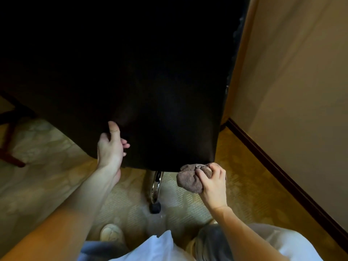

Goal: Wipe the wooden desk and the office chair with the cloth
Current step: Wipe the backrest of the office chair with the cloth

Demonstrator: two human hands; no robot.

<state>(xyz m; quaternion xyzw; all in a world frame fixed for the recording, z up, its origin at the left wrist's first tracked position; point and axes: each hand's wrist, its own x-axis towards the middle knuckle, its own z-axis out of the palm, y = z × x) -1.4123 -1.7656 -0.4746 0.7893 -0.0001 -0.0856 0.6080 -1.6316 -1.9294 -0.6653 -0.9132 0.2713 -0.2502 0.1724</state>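
1. Head view: the left hand [111,147] is reaching forward on a bare, outstretched forearm and lying on the lower part of the office chair [150,81] back, with its thumb pointing up the dark panel.
2. Its fingers are curling against the panel; I cannot tell whether they are actually gripping anything.
3. The right hand [213,185] is bending at the wrist, knuckles up, with its fingers wrapping tightly around the cloth [188,180].
4. The cloth is sitting just under the chair back's lower right corner, touching its edge.
5. Showing here: two hands, one brown cloth, one chair, one chrome leg [156,185] ending in one black caster [155,207], and one pale slipper [111,232].
6. The cloth is bunching into a lump, its longer side running roughly along the chair's lower edge.
7. The chair back is standing lengthwise up the frame, its lower edge nearest the person.
8. Patterned carpet [47,185] is lying underneath, and a wall [301,91] with a dark baseboard [282,166] is running along the right.
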